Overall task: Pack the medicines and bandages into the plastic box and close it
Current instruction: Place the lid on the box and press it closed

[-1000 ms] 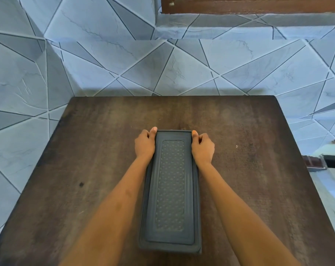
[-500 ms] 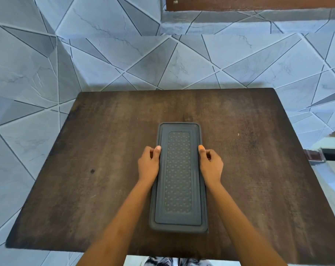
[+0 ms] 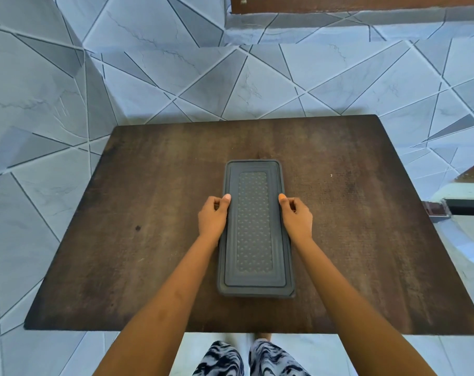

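A long dark grey plastic box [image 3: 254,229] lies lengthwise in the middle of the brown wooden table [image 3: 149,213], its dimpled lid shut on top. My left hand [image 3: 213,217] presses against the box's left long edge, thumb on the lid rim. My right hand [image 3: 297,217] does the same on the right long edge. Both hands sit about a third of the way down the box. No medicines or bandages are visible; the inside of the box is hidden.
Grey-blue tiled floor [image 3: 54,104] with dark diagonal lines surrounds the table. A tiled step [image 3: 339,28] and a brown wooden edge [image 3: 352,2] lie beyond. My patterned trouser legs [image 3: 246,359] show under the table's near edge.
My hands have slid from the box's far corners back toward me along its long sides. The view has pulled back, so more of the table and my legs show.
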Demonstrator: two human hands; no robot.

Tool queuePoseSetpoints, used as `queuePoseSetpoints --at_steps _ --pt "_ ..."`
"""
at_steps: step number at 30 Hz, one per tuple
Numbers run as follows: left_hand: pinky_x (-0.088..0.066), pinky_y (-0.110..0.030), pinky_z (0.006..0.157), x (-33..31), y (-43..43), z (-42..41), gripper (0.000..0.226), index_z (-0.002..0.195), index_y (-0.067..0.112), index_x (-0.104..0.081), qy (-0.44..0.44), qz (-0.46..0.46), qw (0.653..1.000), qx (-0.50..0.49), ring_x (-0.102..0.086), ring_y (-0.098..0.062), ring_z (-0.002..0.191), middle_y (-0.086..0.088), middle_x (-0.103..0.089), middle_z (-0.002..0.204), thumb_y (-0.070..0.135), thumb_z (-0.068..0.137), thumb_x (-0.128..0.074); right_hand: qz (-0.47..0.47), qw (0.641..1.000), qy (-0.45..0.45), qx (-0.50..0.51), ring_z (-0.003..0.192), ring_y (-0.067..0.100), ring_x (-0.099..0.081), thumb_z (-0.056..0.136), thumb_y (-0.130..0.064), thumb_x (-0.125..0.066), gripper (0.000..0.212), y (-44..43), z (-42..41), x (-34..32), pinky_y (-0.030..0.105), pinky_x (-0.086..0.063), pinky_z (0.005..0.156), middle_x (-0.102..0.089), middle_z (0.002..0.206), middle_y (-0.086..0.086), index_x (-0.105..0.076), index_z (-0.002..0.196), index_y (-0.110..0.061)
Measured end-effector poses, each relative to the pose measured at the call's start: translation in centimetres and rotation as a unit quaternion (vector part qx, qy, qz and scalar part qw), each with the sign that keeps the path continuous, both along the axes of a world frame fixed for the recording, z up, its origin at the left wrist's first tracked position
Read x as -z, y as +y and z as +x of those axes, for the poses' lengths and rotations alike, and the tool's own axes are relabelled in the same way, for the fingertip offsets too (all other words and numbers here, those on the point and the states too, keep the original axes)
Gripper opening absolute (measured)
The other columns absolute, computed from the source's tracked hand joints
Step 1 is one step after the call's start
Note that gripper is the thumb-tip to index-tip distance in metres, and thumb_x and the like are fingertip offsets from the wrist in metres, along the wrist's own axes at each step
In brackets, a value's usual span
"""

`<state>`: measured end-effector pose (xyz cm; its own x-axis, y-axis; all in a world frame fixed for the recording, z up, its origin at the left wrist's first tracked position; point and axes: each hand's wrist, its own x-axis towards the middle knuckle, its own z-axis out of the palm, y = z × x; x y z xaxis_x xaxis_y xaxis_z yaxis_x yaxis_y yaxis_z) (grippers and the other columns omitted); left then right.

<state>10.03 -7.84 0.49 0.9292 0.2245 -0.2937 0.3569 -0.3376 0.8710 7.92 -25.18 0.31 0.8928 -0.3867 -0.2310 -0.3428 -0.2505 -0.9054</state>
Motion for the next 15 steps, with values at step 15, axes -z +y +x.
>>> queuePoseSetpoints --at_steps 15 --pt "-0.034 -0.030 0.064 0.5 0.2 -7.4 0.039 0.074 0.008 -0.039 -0.031 0.056 0.998 0.012 -0.042 -0.016 0.062 0.003 -0.041 0.060 0.040 0.094 -0.047 -0.099 0.995 -0.028 0.017 0.044 0.009 -0.033 0.093 -0.035 -0.051 0.047 1.6 -8.4 1.6 0.023 -0.026 0.046 -0.037 0.046 -0.002 -0.043 0.055 -0.009"
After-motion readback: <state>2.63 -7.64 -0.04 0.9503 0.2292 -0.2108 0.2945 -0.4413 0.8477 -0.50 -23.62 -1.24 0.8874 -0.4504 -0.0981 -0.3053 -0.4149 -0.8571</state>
